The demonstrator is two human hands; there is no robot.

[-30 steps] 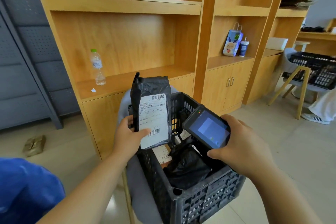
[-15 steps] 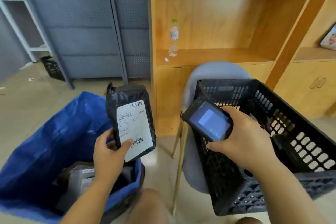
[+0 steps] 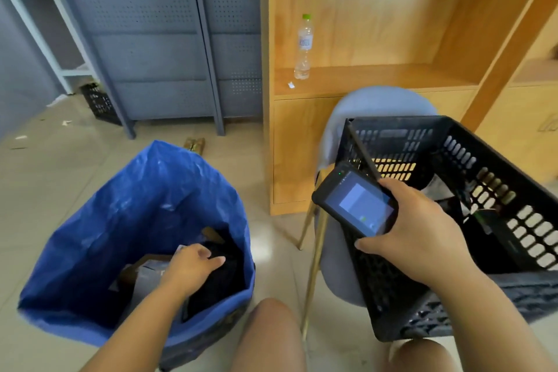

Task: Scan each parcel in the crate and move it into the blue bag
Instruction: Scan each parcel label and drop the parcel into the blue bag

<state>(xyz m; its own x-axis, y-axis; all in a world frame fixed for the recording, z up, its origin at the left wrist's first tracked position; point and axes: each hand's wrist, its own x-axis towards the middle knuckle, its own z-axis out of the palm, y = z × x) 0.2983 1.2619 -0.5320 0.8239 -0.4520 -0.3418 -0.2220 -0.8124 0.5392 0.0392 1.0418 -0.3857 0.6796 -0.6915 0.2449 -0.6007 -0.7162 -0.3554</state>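
Observation:
The blue bag (image 3: 126, 205) stands open on the floor at lower left, with several parcels inside. My left hand (image 3: 190, 266) reaches down into it and holds the black parcel (image 3: 220, 284) at its top edge, low among the other parcels. My right hand (image 3: 422, 238) grips a black handheld scanner (image 3: 356, 205), screen up, over the near left corner of the black crate (image 3: 498, 145). The crate sits tilted on a grey chair (image 3: 371, 106). Dark parcels (image 3: 483, 220) lie in its bottom, partly hidden by my right hand.
A wooden shelf unit (image 3: 377, 78) stands behind the chair, with a water bottle (image 3: 304, 45) on it. Grey metal cabinets (image 3: 157, 54) fill the back left, a small black crate (image 3: 96, 100) beside them. My knees (image 3: 268, 335) are at the bottom edge.
My left hand has carried the black parcel from beside the scanner, over the blue bag's rim, and down inside it. The view has turned left and down. The scanner stays in my right hand.

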